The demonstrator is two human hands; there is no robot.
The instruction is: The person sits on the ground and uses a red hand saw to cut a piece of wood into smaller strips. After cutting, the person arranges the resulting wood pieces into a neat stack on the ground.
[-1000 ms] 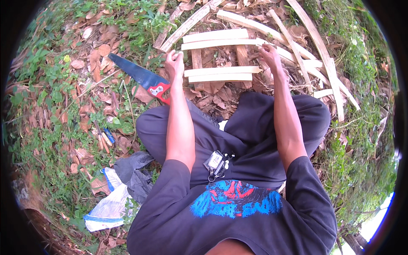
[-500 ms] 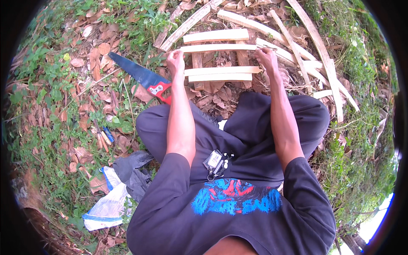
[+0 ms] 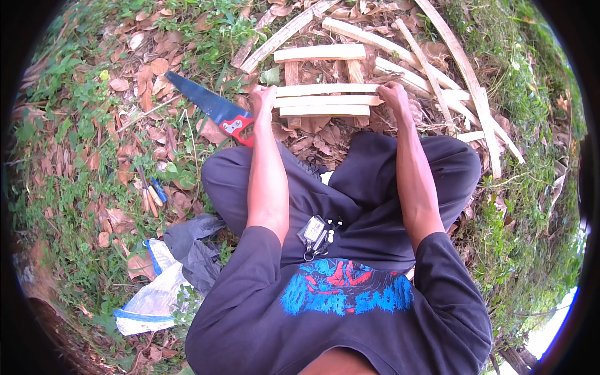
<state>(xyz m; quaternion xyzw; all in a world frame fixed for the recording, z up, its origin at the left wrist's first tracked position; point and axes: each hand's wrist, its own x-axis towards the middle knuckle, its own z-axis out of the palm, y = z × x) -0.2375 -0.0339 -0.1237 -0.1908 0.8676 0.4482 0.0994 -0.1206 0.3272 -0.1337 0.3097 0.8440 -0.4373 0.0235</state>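
Observation:
My left hand (image 3: 263, 98) is closed on the left end of a pale wooden slat (image 3: 328, 90), and my right hand (image 3: 394, 95) grips its right end. The slat lies across two short wooden crosspieces (image 3: 292, 72), side by side with another slat (image 3: 328, 100). Nearest my legs is a third slat (image 3: 325, 111). One more slat (image 3: 320, 52) spans the far ends of the crosspieces. Just left of my left forearm, a handsaw (image 3: 206, 103) with a red handle rests on the ground.
Long wood strips (image 3: 462, 69) lie crossed at the far right, with more strips (image 3: 284, 37) at far left. Left of my knee are hand tools (image 3: 150, 194) with wooden and blue handles, and a white and grey sack (image 3: 156, 300). Dry leaves and grass cover the ground.
Both hands have drawn the held slat toward me, from the middle of the crosspieces to beside the nearer slats. The gap to the far slat has widened.

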